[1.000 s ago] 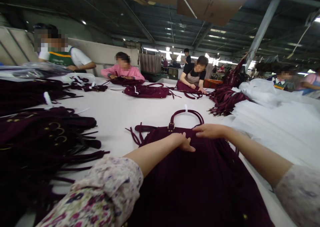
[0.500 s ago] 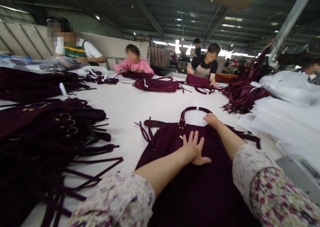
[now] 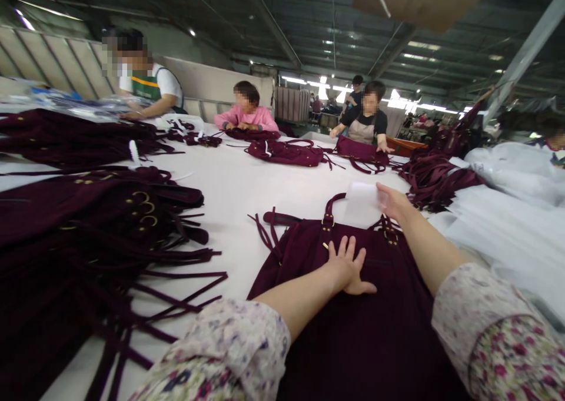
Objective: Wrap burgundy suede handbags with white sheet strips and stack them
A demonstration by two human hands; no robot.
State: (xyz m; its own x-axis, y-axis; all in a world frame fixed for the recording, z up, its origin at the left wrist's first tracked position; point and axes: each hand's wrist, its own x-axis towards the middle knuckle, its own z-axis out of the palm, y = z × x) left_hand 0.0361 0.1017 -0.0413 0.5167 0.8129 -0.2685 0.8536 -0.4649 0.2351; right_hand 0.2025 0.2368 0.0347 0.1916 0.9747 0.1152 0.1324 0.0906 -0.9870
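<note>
A dark plum suede handbag (image 3: 371, 318) lies flat on the white table (image 3: 247, 189) in front of me, its handle (image 3: 330, 208) pointing away. My left hand (image 3: 348, 267) rests open on the bag's upper part, fingers spread. My right hand (image 3: 392, 204) is at the handle's far end and pinches a white paper wrap (image 3: 362, 201) that covers the top of the handle.
A heap of plum bags with fringes and gold rings (image 3: 88, 224) fills the left. White dust bags (image 3: 512, 224) pile up on the right. Fringed straps (image 3: 435, 177) lie beyond them. Three people work on bags (image 3: 286, 152) at the table's far side.
My right hand has moved from the bag's top edge to the handle and now holds white paper over it. My left hand has flattened and spread on the bag.
</note>
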